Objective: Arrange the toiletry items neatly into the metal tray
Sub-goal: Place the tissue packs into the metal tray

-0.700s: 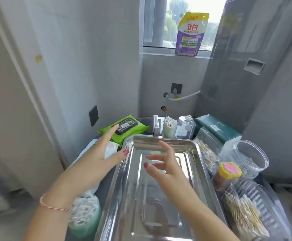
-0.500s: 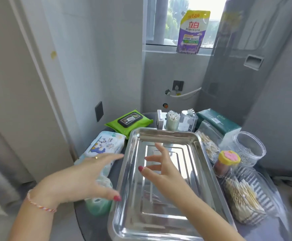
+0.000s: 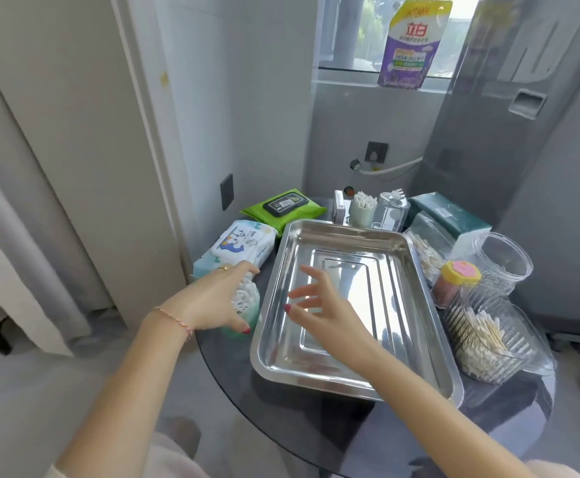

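Left hand (image 3: 214, 301) reached forward, palm down, fingers curled, bracelet on its wrist. Right hand (image 3: 319, 305) hovered beside it, fingers spread and loose, holding nothing.

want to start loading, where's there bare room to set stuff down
The metal tray floor is bare, apart from the right hand hovering over its near left part. The dark table is free along its near edge, below the tray. Crowded: the right side, with the cotton swab box and clear jar, and the back row.
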